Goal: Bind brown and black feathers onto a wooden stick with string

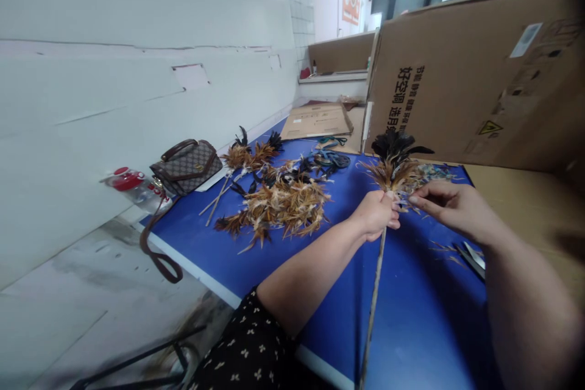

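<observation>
Feathered stick (388, 177) slants over the right half of the blue table (338, 317), its neck closed in the left hand (378, 214); should that fist slacken, the shaft (375, 292) could turn and the plumes (392, 149) splay. Just right of it, the right hand (450, 206) pinches a thin pale strand (402, 202), thread or quill I cannot tell, which could slip because so little is gripped. Near that forearm (530, 298), dark scissors (475, 261) might get knocked. Materials, from the left: clear plastic bottle (139, 192) with a red cap (122, 178), boxy patterned handbag (187, 166), fluffy tangled feather pile (283, 201) in tan and black, the stick's slim mottled shaft under dark tips, stiff flat-sided cardboard carton (452, 73)
</observation>
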`<state>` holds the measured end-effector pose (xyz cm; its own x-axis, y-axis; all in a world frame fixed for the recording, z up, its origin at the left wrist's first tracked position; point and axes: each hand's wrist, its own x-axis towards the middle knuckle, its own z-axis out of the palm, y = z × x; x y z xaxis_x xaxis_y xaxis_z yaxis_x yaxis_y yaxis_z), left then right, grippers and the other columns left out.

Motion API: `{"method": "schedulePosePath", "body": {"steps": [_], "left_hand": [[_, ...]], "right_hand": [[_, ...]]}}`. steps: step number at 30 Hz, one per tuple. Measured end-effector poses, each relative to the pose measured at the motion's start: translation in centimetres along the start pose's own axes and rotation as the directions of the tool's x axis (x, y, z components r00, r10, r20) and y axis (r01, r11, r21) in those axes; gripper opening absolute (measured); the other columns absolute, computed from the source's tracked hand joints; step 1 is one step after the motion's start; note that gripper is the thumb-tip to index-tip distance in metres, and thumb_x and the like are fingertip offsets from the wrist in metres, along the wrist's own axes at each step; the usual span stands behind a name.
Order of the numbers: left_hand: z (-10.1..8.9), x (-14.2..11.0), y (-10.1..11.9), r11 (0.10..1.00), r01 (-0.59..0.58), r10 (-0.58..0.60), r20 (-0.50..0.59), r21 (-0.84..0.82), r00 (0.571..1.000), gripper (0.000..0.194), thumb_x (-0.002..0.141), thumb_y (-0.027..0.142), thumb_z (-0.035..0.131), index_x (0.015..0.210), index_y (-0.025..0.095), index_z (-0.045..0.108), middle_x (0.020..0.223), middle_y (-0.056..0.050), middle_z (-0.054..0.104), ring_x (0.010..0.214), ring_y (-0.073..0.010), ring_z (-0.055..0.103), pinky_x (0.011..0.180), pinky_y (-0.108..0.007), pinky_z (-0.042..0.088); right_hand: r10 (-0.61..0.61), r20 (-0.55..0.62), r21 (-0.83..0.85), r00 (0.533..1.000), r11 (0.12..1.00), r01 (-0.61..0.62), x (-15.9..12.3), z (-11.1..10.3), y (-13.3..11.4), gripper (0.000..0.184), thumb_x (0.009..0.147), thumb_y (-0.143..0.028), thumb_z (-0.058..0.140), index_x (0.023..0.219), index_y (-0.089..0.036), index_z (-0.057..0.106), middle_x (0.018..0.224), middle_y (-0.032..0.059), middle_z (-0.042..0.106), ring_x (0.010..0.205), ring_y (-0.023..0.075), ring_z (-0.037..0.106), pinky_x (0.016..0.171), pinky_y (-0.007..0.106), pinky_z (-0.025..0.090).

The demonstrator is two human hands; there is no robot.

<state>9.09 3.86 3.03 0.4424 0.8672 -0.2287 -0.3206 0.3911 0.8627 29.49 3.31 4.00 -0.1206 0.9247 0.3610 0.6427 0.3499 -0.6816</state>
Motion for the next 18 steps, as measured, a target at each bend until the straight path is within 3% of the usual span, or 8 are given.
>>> {"method": "schedulePosePath", "body": {"steps": [4, 7, 10, 13, 18], "left_hand": [[-0.1, -0.2, 0.5, 1.000, -0.001, 0.001, -0.029, -0.018, 1.000, 0.027, 0.120, 0.026, 0.044, 0.094, 0.018, 0.050, 0.074, 0.006, 0.042, 0.052, -0.0035, 0.033, 0.051, -0.016, 0.026], [-0.5, 0.0, 1.1, 0.999, -0.033, 0.030, -0.088, -0.027, 0.996, 0.028, 0.119, 0.021, 0.043, 0.092, 0.018, 0.051, 0.075, 0.006, 0.043, 0.052, -0.0038, 0.033, 0.050, -0.016, 0.025], [-1.2, 0.2, 1.8, 0.996, -0.080, 0.073, -0.140, -0.045, 0.987, 0.027, 0.117, 0.020, 0.050, 0.090, 0.018, 0.051, 0.075, 0.006, 0.044, 0.052, -0.0038, 0.034, 0.050, -0.016, 0.024], [-1.6, 0.3, 2.4, 0.993, -0.110, 0.102, -0.153, -0.043, 0.983, 0.028, 0.116, 0.020, 0.052, 0.088, 0.018, 0.051, 0.076, 0.005, 0.048, 0.052, -0.0033, 0.034, 0.049, -0.016, 0.024], [-1.1, -0.4, 3.0, 0.985, -0.174, 0.174, -0.144, 0.011, 0.974, 0.031, 0.121, 0.022, 0.038, 0.093, 0.018, 0.050, 0.085, -0.003, 0.064, 0.051, -0.0034, 0.038, 0.048, -0.017, 0.026]], "right_hand": [[0.063, 0.049, -0.046, 0.997, 0.997, -0.060, 0.0, -0.4, 0.1, 0.073, 0.085, -0.092, 0.071, 0.084, -0.020, 0.079, 0.082, 0.0093, 0.078, 0.078, 0.0251, 0.067, 0.079, 0.039, 0.051], [0.150, -0.041, -0.217, 0.988, 0.964, -0.155, 0.2, -1.1, 0.4, 0.048, 0.094, -0.066, 0.070, 0.088, -0.020, 0.079, 0.079, 0.0093, 0.077, 0.072, 0.0242, 0.065, 0.073, 0.038, 0.048], [0.197, -0.171, -0.425, 0.966, 0.870, -0.252, 0.4, -1.5, 0.8, 0.023, 0.094, -0.039, 0.068, 0.091, -0.020, 0.080, 0.079, 0.0112, 0.078, 0.070, 0.0251, 0.065, 0.069, 0.037, 0.045], [0.160, -0.164, -0.479, 0.973, 0.850, -0.221, 0.6, -0.9, 1.1, 0.017, 0.094, -0.032, 0.068, 0.089, -0.020, 0.080, 0.088, 0.0139, 0.081, 0.075, 0.0260, 0.067, 0.070, 0.036, 0.045], [0.062, -0.096, -0.474, 0.993, 0.875, -0.100, 0.8, 1.8, 0.3, 0.018, 0.098, -0.033, 0.069, 0.086, -0.022, 0.077, 0.092, 0.0139, 0.081, 0.081, 0.0266, 0.070, 0.073, 0.035, 0.047]]}}
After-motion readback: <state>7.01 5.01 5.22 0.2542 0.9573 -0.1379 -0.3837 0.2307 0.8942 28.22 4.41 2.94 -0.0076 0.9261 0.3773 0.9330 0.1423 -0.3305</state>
